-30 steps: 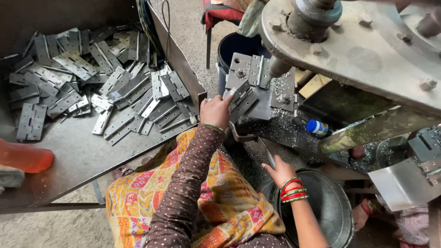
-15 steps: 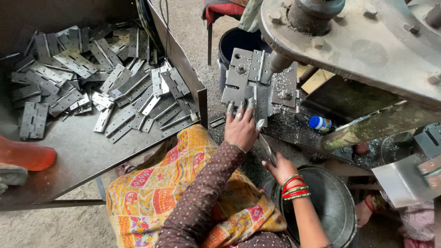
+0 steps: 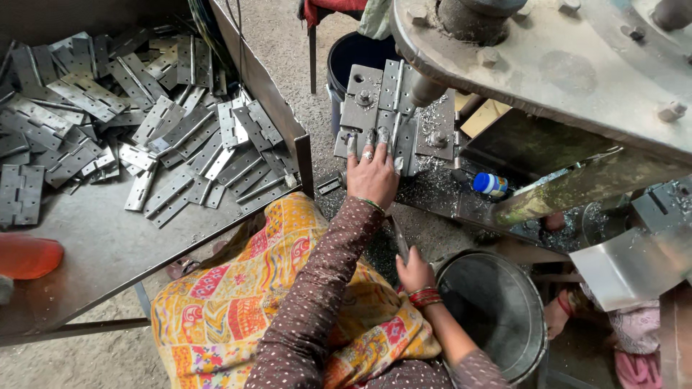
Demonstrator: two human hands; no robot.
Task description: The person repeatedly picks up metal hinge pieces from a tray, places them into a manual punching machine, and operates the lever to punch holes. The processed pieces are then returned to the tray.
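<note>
Under the heavy grey steel arm of the press, a flat grey metal hinge plate is seated on the machine's die block, and the left hand is laid over its near edge with the fingers spread and pressed flat, so nothing is gripped. A ring is worn on one finger and a thin green bangle at the wrist. Metal shavings are scattered over the bed just right of the hinge plate, and a small white bottle with a blue cap is lying on its side among them. Lower down, the right hand is closed around a thin dark metal strip, which is held upright beside the rim of a round grey metal drum; red bangles are worn on that wrist. A brown dotted sleeve and a yellow patterned cloth over the lap are seen below the hands. To the left, a loose heap of grey metal hinges is spread across a shallow steel tray table, well apart from both hands. A dark blue bucket is standing behind the die block.
</note>
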